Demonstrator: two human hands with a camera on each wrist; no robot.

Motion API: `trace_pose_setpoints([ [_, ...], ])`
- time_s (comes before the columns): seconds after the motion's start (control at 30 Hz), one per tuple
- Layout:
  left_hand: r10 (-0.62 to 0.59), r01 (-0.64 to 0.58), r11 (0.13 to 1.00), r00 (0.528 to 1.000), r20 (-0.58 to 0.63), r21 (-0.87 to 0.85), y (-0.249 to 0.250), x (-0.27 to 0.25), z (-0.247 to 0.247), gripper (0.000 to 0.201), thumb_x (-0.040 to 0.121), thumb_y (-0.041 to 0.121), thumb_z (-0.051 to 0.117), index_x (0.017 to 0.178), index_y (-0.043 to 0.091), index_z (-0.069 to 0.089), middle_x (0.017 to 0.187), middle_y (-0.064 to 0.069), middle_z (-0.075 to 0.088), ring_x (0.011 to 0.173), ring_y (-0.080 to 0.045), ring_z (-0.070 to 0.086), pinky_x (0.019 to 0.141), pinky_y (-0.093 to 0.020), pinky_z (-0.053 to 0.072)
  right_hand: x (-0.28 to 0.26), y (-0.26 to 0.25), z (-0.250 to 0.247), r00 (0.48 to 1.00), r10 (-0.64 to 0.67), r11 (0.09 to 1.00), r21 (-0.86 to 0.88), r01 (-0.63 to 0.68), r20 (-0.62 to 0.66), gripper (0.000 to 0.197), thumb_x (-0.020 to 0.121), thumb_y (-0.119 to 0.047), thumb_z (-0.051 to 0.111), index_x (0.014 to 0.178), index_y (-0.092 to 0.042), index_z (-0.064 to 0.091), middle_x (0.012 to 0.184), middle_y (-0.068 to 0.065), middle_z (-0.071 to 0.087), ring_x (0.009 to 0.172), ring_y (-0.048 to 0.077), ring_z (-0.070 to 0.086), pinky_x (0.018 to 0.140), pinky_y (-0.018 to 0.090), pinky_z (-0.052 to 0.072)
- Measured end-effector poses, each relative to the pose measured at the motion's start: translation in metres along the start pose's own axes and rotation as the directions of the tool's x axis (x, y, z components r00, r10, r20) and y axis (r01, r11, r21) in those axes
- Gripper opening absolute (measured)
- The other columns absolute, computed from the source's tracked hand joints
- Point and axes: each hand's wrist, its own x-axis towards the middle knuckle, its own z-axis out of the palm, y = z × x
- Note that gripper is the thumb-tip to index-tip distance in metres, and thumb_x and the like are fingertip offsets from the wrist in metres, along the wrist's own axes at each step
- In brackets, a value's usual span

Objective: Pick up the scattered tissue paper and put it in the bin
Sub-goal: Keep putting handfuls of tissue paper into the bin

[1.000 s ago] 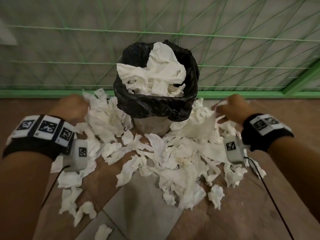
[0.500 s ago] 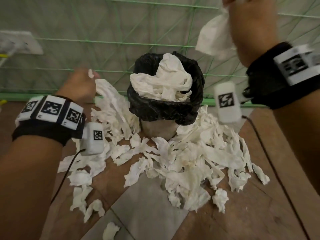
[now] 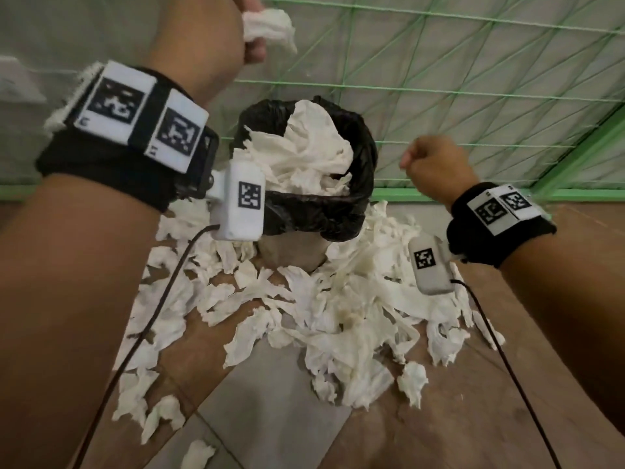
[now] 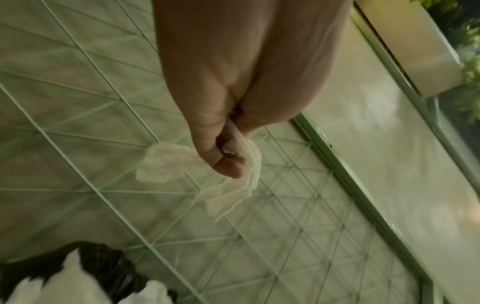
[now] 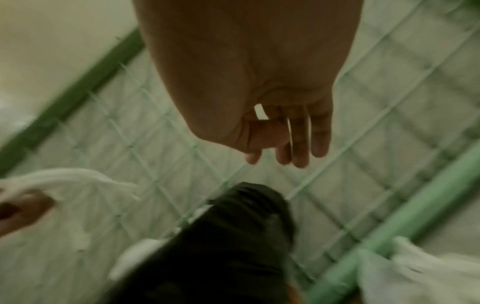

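Overhead, the left hand (image 3: 216,25) pinches a tissue wad (image 3: 269,27) at twelve o'clock above the bin (image 3: 341,214). The right hand (image 3: 436,169), loosely curled, holds nothing at the bin's three o'clock.

One bin (image 3: 306,211); two hands; tissue scraps (image 3: 338,319) too many to count.

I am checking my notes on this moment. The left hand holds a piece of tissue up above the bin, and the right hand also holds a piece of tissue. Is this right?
Not quite. The left hand does hold a piece of tissue above the bin, but the right hand holds nothing: the right wrist view shows its fingers loosely curled around no tissue.
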Motion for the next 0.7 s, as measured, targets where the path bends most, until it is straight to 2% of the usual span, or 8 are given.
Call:
trace_pose_setpoints([
  [0.07,0.067,-0.077,0.948,0.997,0.044,0.309,-0.006,-0.006,0.018,0.031,0.097,0.006,0.033,0.085,0.016,0.059,0.094,-0.005,0.061,0.084,-0.018,0.06,0.08,-0.032,0.051,-0.007,0.036,0.015,0.96,0.084,0.981,-0.192,-0.032,0.268,0.023,0.088,-0.009,0.049,0.097,0.003,0.066,0.098,0.023,0.07,0.094,0.036,0.065,0.082,0.038,0.051],
  [0.17,0.083,-0.219,0.712,0.97,0.23,0.668,-0.033,-0.017,0.041,0.028,0.088,0.003,0.037,0.103,0.006,0.061,0.108,-0.019,0.059,0.099,-0.035,0.055,0.087,-0.043,0.046,-0.041,0.075,0.051,0.83,0.158,0.896,-0.43,0.107,0.535,0.021,0.09,-0.012,0.052,0.107,-0.002,0.059,0.113,0.02,0.066,0.096,0.03,0.062,0.082,0.033,0.048],
  [0.27,-0.154,-0.255,0.48,0.917,0.367,0.84,-0.055,-0.03,0.053,0.034,0.088,0.018,0.04,0.12,0.016,0.05,0.125,-0.015,0.048,0.123,-0.041,0.039,0.106,-0.064,0.024,-0.079,0.107,0.088,0.749,0.168,0.902,-0.406,0.146,0.641,0.053,0.086,-0.034,0.063,0.132,-0.026,0.038,0.126,0.012,0.048,0.103,0.031,0.055,0.087,0.035,0.044],
  [0.37,-0.252,-0.118,0.582,0.914,0.317,0.805,-0.059,-0.046,0.053,0.043,0.092,0.045,0.035,0.128,0.025,0.045,0.146,-0.002,0.027,0.137,-0.032,0.015,0.113,-0.054,0.008,-0.098,0.122,0.109,0.708,0.165,0.895,-0.406,0.185,0.687,0.047,0.09,-0.034,0.057,0.133,-0.021,0.043,0.122,0.008,0.043,0.118,0.033,0.051,0.097,0.037,0.042],
  [0.47,-0.083,-0.183,0.705,0.938,0.337,0.685,-0.054,-0.044,0.043,0.037,0.091,0.051,0.03,0.123,0.046,0.047,0.15,0.007,0.022,0.14,-0.028,0.015,0.113,-0.057,0.001,-0.091,0.114,0.103,0.822,0.043,0.923,-0.338,0.185,0.568,0.024,0.096,-0.021,0.044,0.108,-0.005,0.057,0.11,0.013,0.053,0.108,0.033,0.056,0.085,0.034,0.042],
  [0.57,0.147,-0.123,0.925,0.988,-0.041,0.36,-0.072,-0.023,0.019,0.037,0.087,0.041,0.031,0.113,0.046,0.057,0.137,-0.005,0.042,0.13,-0.023,0.038,0.114,-0.051,0.02,-0.069,0.094,0.077,0.89,0.013,0.949,-0.286,0.133,0.456,0.036,0.099,-0.035,0.042,0.098,-0.004,0.06,0.101,0.011,0.053,0.099,0.03,0.055,0.081,0.034,0.039],
  [0.63,0.095,-0.094,0.995,0.889,-0.449,0.024,-0.097,-0.027,0.003,0.04,0.088,0.035,0.03,0.111,0.024,0.061,0.129,-0.015,0.053,0.12,-0.027,0.049,0.106,-0.047,0.036,-0.053,0.078,0.054,0.922,0.034,0.981,-0.187,0.042,0.386,0.037,0.094,-0.043,0.052,0.097,-0.006,0.057,0.099,0.007,0.056,0.094,0.027,0.055,0.08,0.035,0.043],
  [0.7,-0.174,0.053,0.977,0.755,-0.632,-0.205,-0.131,-0.052,-0.001,0.052,0.095,0.034,0.03,0.127,-0.002,0.051,0.137,-0.024,0.05,0.123,-0.031,0.05,0.104,-0.039,0.04,-0.038,0.064,0.03,0.942,-0.008,0.993,-0.107,0.047,0.336,0.036,0.087,-0.043,0.064,0.095,-0.008,0.059,0.096,0.006,0.062,0.091,0.025,0.058,0.079,0.036,0.046],
])
